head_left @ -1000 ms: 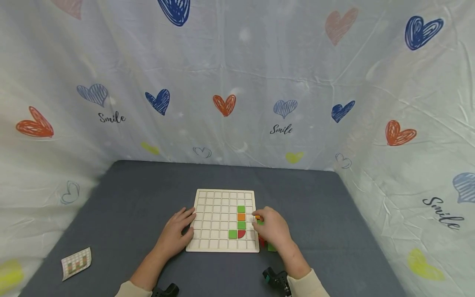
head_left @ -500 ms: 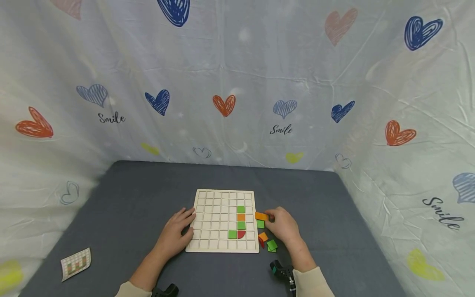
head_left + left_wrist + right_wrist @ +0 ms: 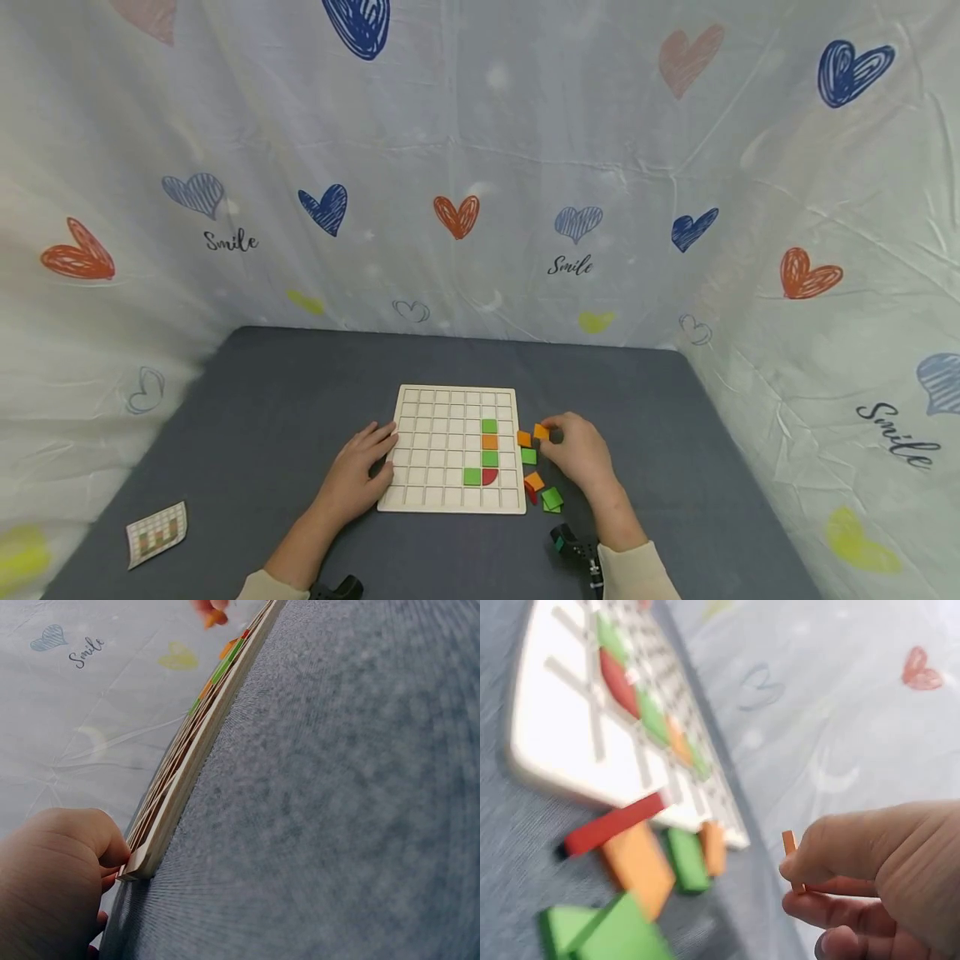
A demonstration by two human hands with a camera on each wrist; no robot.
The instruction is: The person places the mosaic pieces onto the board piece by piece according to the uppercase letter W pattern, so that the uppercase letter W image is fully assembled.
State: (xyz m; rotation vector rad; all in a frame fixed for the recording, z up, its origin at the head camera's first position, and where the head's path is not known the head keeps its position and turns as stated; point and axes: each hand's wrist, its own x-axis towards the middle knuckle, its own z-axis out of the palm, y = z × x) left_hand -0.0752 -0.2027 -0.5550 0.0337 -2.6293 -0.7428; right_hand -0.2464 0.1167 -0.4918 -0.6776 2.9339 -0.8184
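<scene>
A pale wooden grid board (image 3: 431, 457) lies on the dark table, with green, orange and red tiles set in cells on its right side. My left hand (image 3: 355, 468) rests at the board's left edge, fingers extended and touching it; in the left wrist view the thumb presses its near corner. Right of the board, my right hand (image 3: 581, 450) pinches a small orange tile (image 3: 790, 844) between thumb and finger. Another orange tile (image 3: 524, 438) and a green tile (image 3: 528, 457) lie close by, against the board's right side.
Nearer on the right lie another orange tile (image 3: 534, 482), a red piece (image 3: 532, 495) and overlapping green tiles (image 3: 552, 498). A card printed with a coloured grid (image 3: 157, 534) lies at far left. A heart-patterned curtain (image 3: 495, 267) hangs behind the table.
My right hand has moved right, away from the board's edge, uncovering the loose tiles. One orange tile now sits apart from the orange tile in my fingers. My left hand stays put.
</scene>
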